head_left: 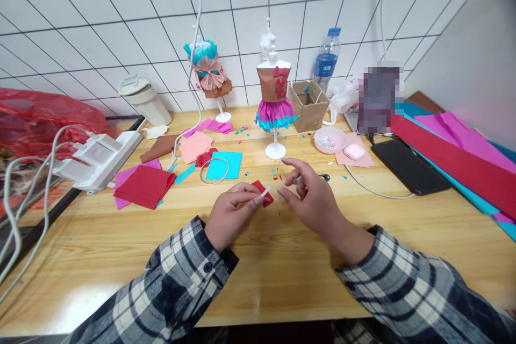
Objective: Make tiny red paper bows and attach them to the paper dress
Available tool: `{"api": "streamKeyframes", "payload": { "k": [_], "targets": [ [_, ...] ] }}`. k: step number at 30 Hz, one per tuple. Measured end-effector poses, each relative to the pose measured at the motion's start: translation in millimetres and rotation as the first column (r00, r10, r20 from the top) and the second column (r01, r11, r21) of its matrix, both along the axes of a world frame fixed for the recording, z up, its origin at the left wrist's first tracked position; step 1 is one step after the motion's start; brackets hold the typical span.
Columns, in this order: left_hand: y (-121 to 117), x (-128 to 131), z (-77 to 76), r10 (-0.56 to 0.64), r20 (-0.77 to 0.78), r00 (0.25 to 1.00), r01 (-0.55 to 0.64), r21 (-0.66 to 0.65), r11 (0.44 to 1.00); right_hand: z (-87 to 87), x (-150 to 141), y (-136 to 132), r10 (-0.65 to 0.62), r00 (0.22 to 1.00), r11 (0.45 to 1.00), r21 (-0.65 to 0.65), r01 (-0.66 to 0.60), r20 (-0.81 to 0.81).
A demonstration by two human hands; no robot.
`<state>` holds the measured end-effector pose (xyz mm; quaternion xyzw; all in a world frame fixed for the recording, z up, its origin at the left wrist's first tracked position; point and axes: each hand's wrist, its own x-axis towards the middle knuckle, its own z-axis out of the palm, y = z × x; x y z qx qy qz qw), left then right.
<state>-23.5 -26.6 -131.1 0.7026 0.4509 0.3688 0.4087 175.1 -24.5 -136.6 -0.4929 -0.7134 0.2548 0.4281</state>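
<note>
Pinches a thin white strip between thumb and fingers of the left hand, right by a small red paper piece; cannot tell whether grips that too. Holds the right hand open opposite, thumb and forefinger parted, partly covering a dark-ended tool; cannot tell whether grasps it with the curled fingers. Faces a dressed mannequin just beyond, with a pink bowl and phone to the right, and a hoop overlapping blue paper to the left. Angles both forearms inward, low over the wooden table, wrists apart.
</note>
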Motion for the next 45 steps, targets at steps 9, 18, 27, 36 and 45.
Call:
{"api": "streamKeyframes", "payload": {
  "k": [9,18,27,36,45],
  "targets": [
    [-7.3,6.8,-7.9,-0.016,0.474,0.88,0.158,-0.26,0.953,2.5,-4.7,-7.5,0.044,0.926,0.894,0.398,-0.204,0.376],
    [-11.4,2.0,-9.5,-0.077,0.339,0.938,0.175,-0.269,0.947,0.6,-3.6,-6.6,0.024,0.959,0.927,0.353,-0.128,0.284],
    [-9.1,1.8,-4.8,-0.12,-0.066,0.991,0.126,0.082,0.989,0.0,-7.2,-4.0,0.079,0.996,0.995,0.062,-0.082,0.048],
    [-1.8,1.2,-3.2,0.02,-0.345,0.938,0.11,0.353,0.929,-6.2,-17.5,-6.1,0.043,0.962,0.923,-0.357,-0.142,-0.271],
    [-2.4,0.8,-0.3,0.132,-0.289,0.948,-0.068,0.222,0.973,-6.2,-15.3,-11.0,0.15,0.981,0.982,-0.097,-0.162,-0.125]
  ]
}}
